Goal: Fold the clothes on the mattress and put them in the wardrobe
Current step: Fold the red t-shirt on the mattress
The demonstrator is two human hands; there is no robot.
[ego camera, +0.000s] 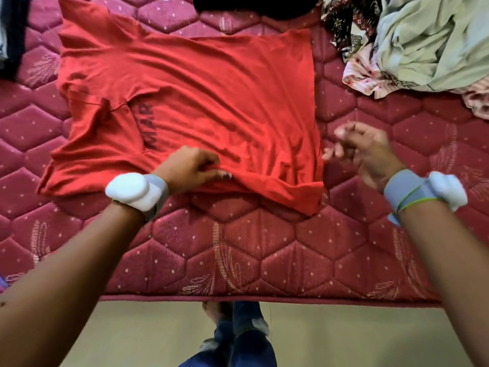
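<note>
Left hand (189, 165) fingers (211, 176) curled, pinching near edge of red T-shirt (211, 83). Right hand (362, 152) just right of shirt, fingers loosely curled, blurred, holding nothing, apart from cloth. T-shirt spread on maroon quilted mattress (264, 247), partly folded, collar left. Pale green garment (428, 41) and floral clothes (346, 19) heaped far right. Dark garment (251, 5) far centre.

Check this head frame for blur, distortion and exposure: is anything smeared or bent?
Head view: the right hand is motion-blurred, fingers smeared; the left hand gripping the red T-shirt is sharper; wide-angle distortion bows the mattress edge; lighting is even and soft, no glare.
</note>
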